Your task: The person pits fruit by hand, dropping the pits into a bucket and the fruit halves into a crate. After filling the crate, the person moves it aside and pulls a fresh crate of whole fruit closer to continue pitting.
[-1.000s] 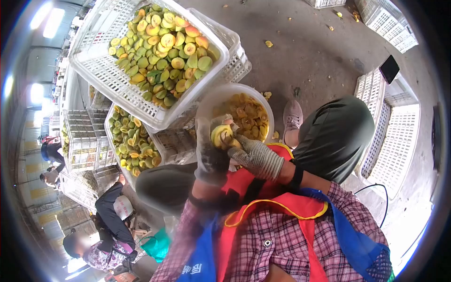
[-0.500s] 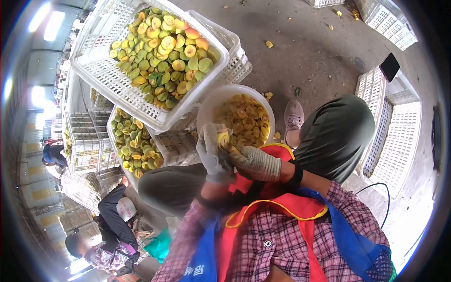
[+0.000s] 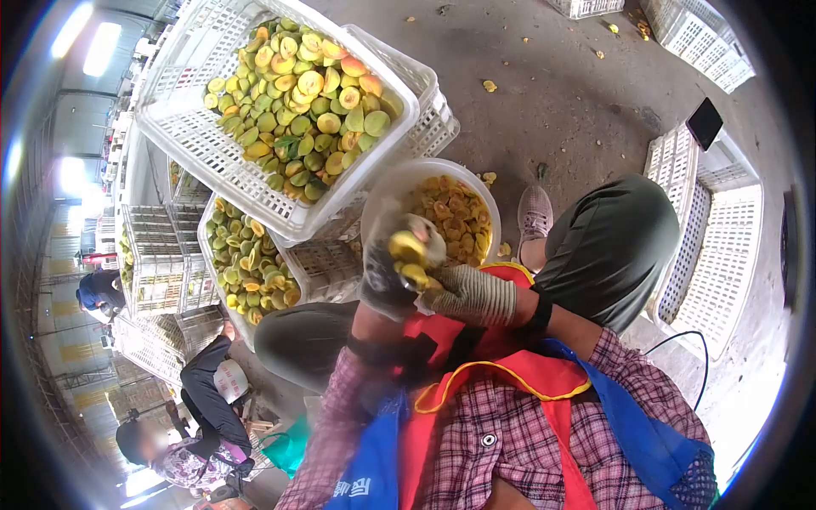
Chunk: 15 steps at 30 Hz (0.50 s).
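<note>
My left hand [image 3: 398, 255], in a soiled glove and partly blurred, is closed on yellow-green fruit pieces [image 3: 410, 248] in front of the near side of a white bucket. My right hand [image 3: 476, 296], in a light striped knit glove, is closed right beside it, its fingertips at the lower fruit piece; whatever it grips is too small to make out. The white bucket [image 3: 367, 208] holds many orange-yellow fruit halves [image 3: 455, 221]. Up and to the left, a white crate [image 3: 183, 127] contains green and yellow fruit halves [image 3: 314, 110].
Another container of fruit [image 3: 246, 263] stands below the crate. Empty white crates [image 3: 722, 255] are at the right, with a phone [image 3: 705, 124] on their edge. Two other people are at the left, one seated [image 3: 212, 399]. Fruit scraps lie on the floor.
My left hand has turned and dropped slightly, so more yellow fruit shows in it. My right hand has shifted slightly right. The whole view has moved a little.
</note>
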{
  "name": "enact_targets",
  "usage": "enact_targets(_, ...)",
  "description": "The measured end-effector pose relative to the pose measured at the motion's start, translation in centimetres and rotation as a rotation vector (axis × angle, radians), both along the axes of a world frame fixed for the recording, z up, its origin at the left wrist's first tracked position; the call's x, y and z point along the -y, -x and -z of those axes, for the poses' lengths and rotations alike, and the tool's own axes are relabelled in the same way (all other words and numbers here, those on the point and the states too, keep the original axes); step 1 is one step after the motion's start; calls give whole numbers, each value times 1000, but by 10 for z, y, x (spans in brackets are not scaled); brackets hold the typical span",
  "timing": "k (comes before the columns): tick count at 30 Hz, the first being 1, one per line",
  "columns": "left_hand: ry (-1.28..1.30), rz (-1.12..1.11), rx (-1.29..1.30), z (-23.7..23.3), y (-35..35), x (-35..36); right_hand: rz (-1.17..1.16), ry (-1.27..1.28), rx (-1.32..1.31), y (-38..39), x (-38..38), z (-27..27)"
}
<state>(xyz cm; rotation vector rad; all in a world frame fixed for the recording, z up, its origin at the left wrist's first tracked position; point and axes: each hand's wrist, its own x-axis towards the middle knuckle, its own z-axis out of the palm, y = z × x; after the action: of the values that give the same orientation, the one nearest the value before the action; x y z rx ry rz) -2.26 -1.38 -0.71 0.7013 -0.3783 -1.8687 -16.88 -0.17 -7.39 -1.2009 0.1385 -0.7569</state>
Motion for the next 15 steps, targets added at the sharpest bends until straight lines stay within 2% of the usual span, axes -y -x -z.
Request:
enact_targets(2,-124,-128,-356,4,-3,-1,-61,192,-556,18,19,-47)
enact_targets(3,-123,-129,-354,13,-18,-5,-62,192,-555,19,22,-51)
enact_targets(5,-124,-478,-47,36,-72,-6,-114,328,-1055,21,32,-53)
enact_targets(6,-113,-475,-47,21,-94,-5,-106,336,-1054,22,34,-52)
enact_targets(8,-113,-840,-324,-25,-141,-9,61,429,-884,24,28,-46)
enact_targets(9,-114,-1022,-467,-37,-153,-7,65,433,-881,21,29,-44)
enact_targets(10,-107,-1021,-467,-29,-163,-2,8,273,-883,16,31,-42)
enact_targets(11,91,-864,-218,-14,-171,5,-49,110,-881,12,30,-37)
enact_targets(12,282,-693,29,-2,-181,12,171,637,-655,17,20,-11)
enact_targets(13,199,-699,285,-18,-150,39,177,644,-654,16,26,-18)
enact_targets(14,75,-730,1031,-1,-138,73,8,196,-592,16,32,-31)
enact_targets(15,101,-638,1072,-9,-109,93,-158,-255,-510,18,35,-41)
